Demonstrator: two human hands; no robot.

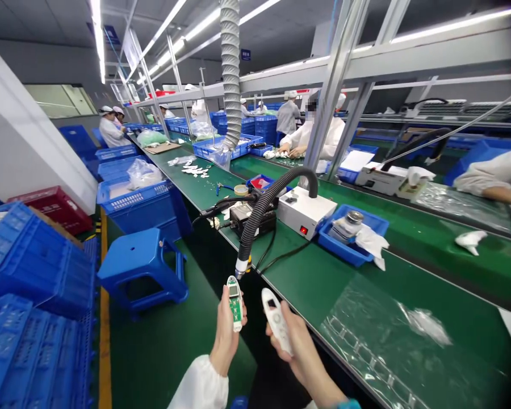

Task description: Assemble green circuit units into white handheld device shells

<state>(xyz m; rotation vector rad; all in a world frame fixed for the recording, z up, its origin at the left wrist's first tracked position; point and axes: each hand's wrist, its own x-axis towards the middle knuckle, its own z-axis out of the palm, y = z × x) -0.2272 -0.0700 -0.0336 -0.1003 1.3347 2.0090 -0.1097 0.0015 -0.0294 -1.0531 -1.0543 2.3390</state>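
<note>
In the head view my left hand (226, 325) grips a remote control half with an exposed green circuit board (235, 304) and a small screen at its top. Its upper end is just below the nozzle of a black flexible hose (242, 262); I cannot tell if they touch. My right hand (294, 339) holds a white remote control cover (276, 318), tilted, with a window opening near the top and button shapes below. The two pieces are apart, side by side in front of the bench edge.
A white box with a red switch (304, 218) carries the hose on the green bench (289, 267). Right of it are a blue tray (344, 253) and clear plastic sheeting (378, 341). A blue stool (142, 267) and stacked crates (29, 261) stand left. Co-workers sit across the line.
</note>
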